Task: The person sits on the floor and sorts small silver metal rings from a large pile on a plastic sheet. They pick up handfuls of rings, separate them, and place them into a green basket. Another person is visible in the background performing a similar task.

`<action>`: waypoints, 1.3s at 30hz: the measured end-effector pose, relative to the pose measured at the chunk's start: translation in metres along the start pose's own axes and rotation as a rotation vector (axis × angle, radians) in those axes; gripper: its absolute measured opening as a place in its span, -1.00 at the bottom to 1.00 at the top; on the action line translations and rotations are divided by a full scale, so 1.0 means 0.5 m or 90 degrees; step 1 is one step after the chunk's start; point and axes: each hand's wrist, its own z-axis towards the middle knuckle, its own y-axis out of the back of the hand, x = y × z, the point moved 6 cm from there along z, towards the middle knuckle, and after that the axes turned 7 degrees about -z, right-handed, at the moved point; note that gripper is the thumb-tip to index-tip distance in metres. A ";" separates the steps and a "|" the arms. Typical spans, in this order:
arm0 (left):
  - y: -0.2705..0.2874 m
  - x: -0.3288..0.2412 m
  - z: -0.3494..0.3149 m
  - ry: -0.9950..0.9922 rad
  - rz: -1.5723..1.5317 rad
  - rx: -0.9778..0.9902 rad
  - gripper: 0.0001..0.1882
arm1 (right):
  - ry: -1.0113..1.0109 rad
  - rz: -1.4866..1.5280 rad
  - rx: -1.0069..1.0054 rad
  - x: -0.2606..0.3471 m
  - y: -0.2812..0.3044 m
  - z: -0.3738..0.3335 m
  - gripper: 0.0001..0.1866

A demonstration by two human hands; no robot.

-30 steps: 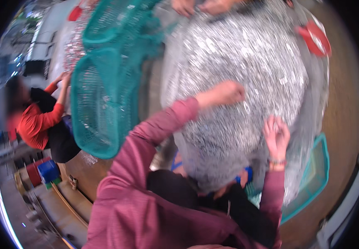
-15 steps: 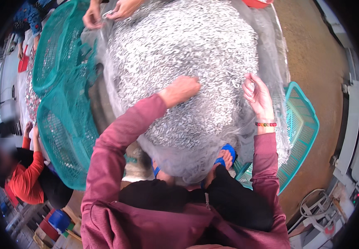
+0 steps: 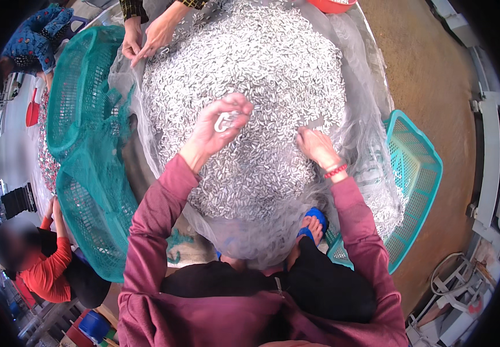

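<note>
A broad heap of small silvery-white hook-shaped pieces [image 3: 250, 63] lies on a pale translucent mesh sheet [image 3: 358, 87] in front of me. My left hand [image 3: 220, 126] is raised over the heap, palm turned up and fingers curled around a white C-shaped clip [image 3: 225, 121]. My right hand [image 3: 318, 149] reaches down to the right part of the heap with its fingers bent together; what they pinch is hidden. It wears a red bead bracelet [image 3: 336, 170].
Another person's hands [image 3: 146, 43] work at the far left edge. Green mesh-lined baskets [image 3: 88, 92] stand at left; a turquoise basket [image 3: 414, 202] with pieces stands at right. A red bowl [image 3: 332, 4] is at the far edge. A person in orange [image 3: 50, 269] sits lower left.
My left hand has risen off the heap, moved left and turned palm up with a clip. My right hand has come down and left onto the heap. The other person's hands have moved nearer.
</note>
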 end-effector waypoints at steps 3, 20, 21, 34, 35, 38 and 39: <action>-0.005 0.050 0.092 0.177 0.264 -0.061 -0.85 | -0.012 0.184 -0.057 -0.035 0.012 -0.029 -0.75; 0.041 0.172 0.284 0.027 1.428 -0.051 -0.76 | -0.079 1.276 -0.061 -0.105 0.079 -0.103 -0.76; 0.040 0.149 0.262 0.051 1.341 -0.100 -0.73 | -0.066 1.252 -0.071 -0.102 0.088 -0.106 -0.73; -0.291 0.239 0.111 -0.176 1.260 0.207 -0.69 | -0.113 1.697 0.147 -0.023 0.055 -0.118 -0.52; -0.298 0.230 0.128 -0.182 1.247 0.171 -0.67 | -0.069 1.669 0.167 -0.023 0.068 -0.122 -0.53; -0.292 0.165 0.227 -0.372 1.265 0.140 -0.68 | -0.025 1.609 0.233 -0.042 0.106 -0.156 -0.56; -0.266 0.151 0.287 -0.341 1.252 0.135 -0.71 | -0.002 1.615 0.227 -0.052 0.121 -0.171 -0.56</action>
